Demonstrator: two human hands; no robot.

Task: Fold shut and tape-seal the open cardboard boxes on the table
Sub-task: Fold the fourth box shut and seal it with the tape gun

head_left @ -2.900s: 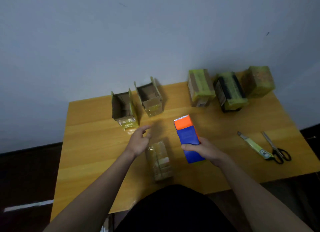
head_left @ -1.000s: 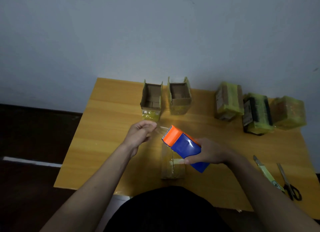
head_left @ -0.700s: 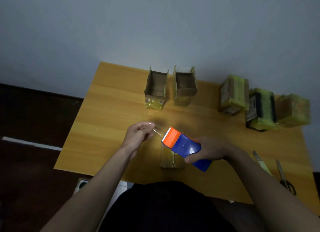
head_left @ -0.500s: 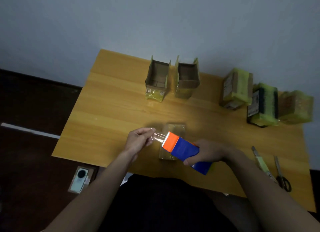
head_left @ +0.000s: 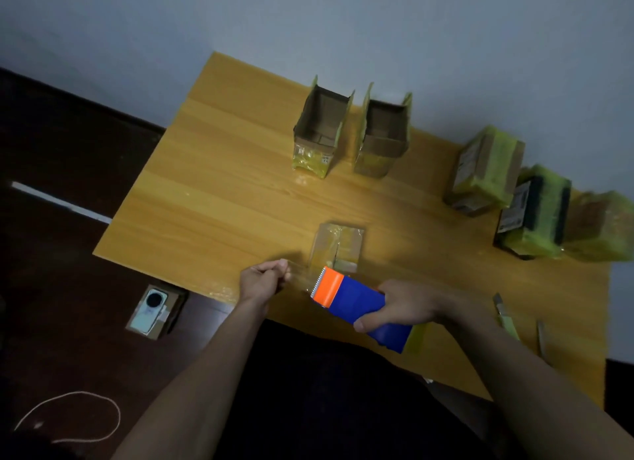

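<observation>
Boxes are at three stages on the desk (head_left: 219, 198). Three wrapped boxes (head_left: 484, 174) with yellowish tape are lined up toward the desk's right edge and far right corner, and are judged finished. Two open boxes (head_left: 320, 130) stand side by side at the far edge, flaps up; these are judged still to be folded and sealed. A small folded box (head_left: 338, 245) lies near the middle of the near edge, its flaps down, with some clear tape seemingly on it already; its sealing is judged to be in hand.

A blue-and-orange tape dispenser (head_left: 356, 305) is gripped by the right hand (head_left: 406, 307), fingers curled round its body, just before the folded box. A strip of clear tape (head_left: 302, 277) is pinched by the left hand (head_left: 262, 281) and stretched from the toothed end.

A utility knife (head_left: 504, 317) and something thin beside it, too cut off to identify, lie at the near right corner. A phone on a small box (head_left: 152, 310) and a loop of cord (head_left: 68, 416) lie on the floor. Nothing is seen between the tape and the folded box.
</observation>
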